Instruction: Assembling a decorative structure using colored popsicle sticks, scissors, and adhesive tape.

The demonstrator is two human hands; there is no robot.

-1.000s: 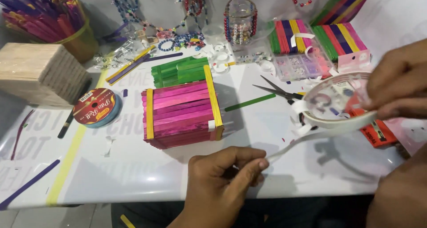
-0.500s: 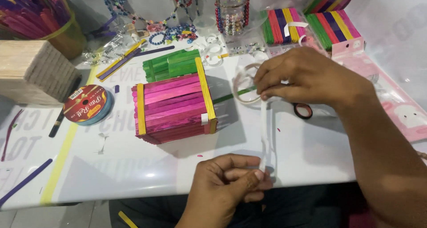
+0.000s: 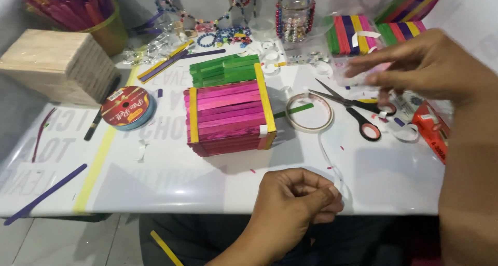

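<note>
Left hand [image 3: 295, 201]: you pinch the tape strip [image 3: 332, 165] at the table [image 3: 155, 167] edge.
Right hand [image 3: 420, 63]: yours hovers open, empty, above the scissors [image 3: 353, 107].
Tape roll [image 3: 310, 112]: flat beside the pink stick box [image 3: 228, 116].

Left hand [image 3: 295, 201] sits low at the near edge of the frame, forearm rising from the bottom centre. Back of hand faces up, knuckles toward far side. Fingers curled inward, thumb and fingertips [image 3: 332, 193] pinched together at the right side of the hand. Right hand [image 3: 415, 63] held higher and farther, at the right of the scene, raised off the worktop. Its forearm runs down the right edge of frame toward the near side, large and out of focus. Palm faces down, fingers extended leftward and slightly spread, loosely open, tips blurred; nothing gripped in it.
</note>
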